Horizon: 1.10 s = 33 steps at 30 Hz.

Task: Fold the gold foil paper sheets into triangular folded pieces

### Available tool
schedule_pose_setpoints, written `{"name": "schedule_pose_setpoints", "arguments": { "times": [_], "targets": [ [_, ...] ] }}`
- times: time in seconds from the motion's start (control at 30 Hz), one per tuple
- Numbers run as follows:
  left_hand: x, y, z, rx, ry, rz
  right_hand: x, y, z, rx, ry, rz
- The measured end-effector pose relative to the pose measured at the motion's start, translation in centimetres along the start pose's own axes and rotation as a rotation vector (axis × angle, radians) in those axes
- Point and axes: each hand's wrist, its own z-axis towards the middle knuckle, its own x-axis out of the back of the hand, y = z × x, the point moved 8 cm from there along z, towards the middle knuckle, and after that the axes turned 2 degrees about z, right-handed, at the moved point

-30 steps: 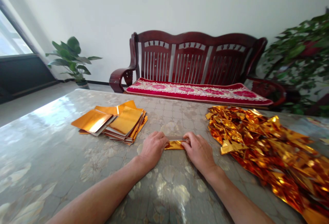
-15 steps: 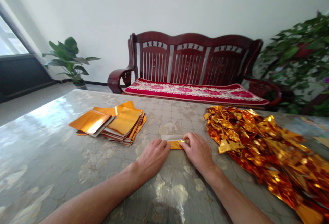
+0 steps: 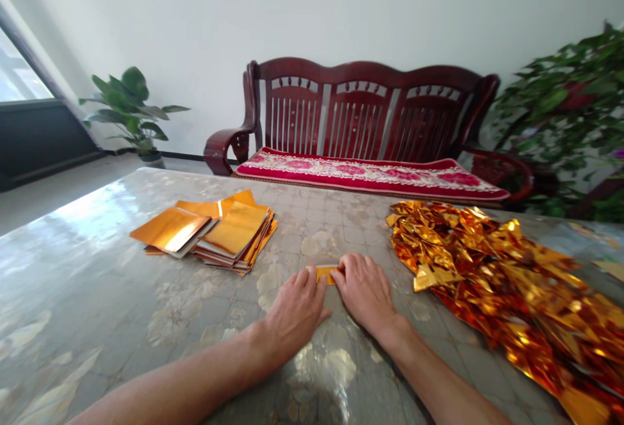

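A small strip of folded gold foil paper [image 3: 325, 275] lies on the table between my two hands, its pale edge along the far side. My left hand [image 3: 296, 305] is closed at the paper's left end, fingertips on it and thumb pointing right, near the tabletop. At the right end, my right hand [image 3: 364, 290] has its fingers bent over the paper, pressing or pinching it. Both hands hide the strip's ends. To the left sits a loose stack of flat gold foil sheets [image 3: 234, 230]. A large heap of folded gold foil pieces [image 3: 482, 269] spreads out on the right.
The table [image 3: 160, 360] has a glossy, floral-patterned grey cover. Behind it stands a dark red wooden bench [image 3: 358, 110] with a red floral seat cover [image 3: 370, 173]. One potted plant [image 3: 131, 110] is at the left, and leafy plants [image 3: 560, 100] fill the right.
My hands have come closer together along the foil paper. Its visible strip is shorter, and less of the pale far flap shows. My left thumb now sticks out toward the right.
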Motion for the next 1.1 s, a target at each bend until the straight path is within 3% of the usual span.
{"name": "schedule_pose_setpoints", "arguments": {
  "times": [0.23, 0.4, 0.5, 0.6, 0.7, 0.77, 0.93, 1.1],
  "targets": [
    [-0.3, -0.4, -0.9, 0.006, -0.048, -0.003, -0.2, 2.3, 0.1, -0.039, -0.048, -0.038],
    [0.0, -0.2, -0.9, -0.089, -0.026, 0.031, -0.3, 3.6, 0.3, -0.056, -0.005, -0.07],
    [0.3, -0.1, -0.8, -0.089, -0.011, 0.056, 0.7, 3.9, 0.2, -0.038, 0.08, -0.093],
    [0.4, 0.0, -0.5, -0.045, -0.011, 0.043, 2.3, 2.6, -0.4, 0.074, 0.171, -0.023],
    [0.7, 0.3, -0.3, -0.027, 0.002, -0.013, 2.3, -0.9, -1.3, 0.36, 0.055, 0.132],
    [1.0, 0.1, -0.3, -0.004, 0.021, -0.07, 2.0, -2.5, -1.8, 0.454, -0.008, 0.169],
    [1.4, -2.5, -0.3, 0.077, 0.059, -0.298, 1.4, -3.1, -1.7, 0.473, -0.024, 0.087],
    [0.3, -7.1, 0.5, 0.18, 0.224, -0.544, 1.2, -2.4, -1.3, 0.501, 0.022, 0.013]
  ]
}}
